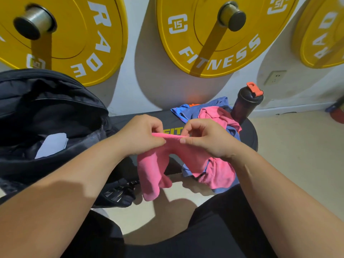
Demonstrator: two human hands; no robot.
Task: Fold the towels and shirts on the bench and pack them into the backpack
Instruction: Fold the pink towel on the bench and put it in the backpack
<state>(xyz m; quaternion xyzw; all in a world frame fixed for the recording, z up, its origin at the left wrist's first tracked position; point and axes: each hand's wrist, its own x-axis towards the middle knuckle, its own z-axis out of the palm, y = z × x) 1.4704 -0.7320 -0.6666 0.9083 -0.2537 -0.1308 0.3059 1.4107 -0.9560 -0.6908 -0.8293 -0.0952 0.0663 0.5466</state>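
A pink towel (154, 174) hangs in front of the black bench (249, 135); both hands pinch its top edge. My left hand (141, 135) grips the left part of that edge, and my right hand (204, 136) grips the right part, close beside it. The towel's lower folds droop past the bench's front edge. More clothes lie crumpled at the bench's right end: a pink garment (217, 116) on top of a blue one (195, 108). The black backpack (46, 116) stands open on the left, with something pale (54, 144) inside it.
A dark shaker bottle (245, 105) with an orange cap stands at the bench's far right corner. Yellow weight plates (214, 43) hang on the wall behind. My black-clad legs (214, 229) are below, over a pale floor (297, 155).
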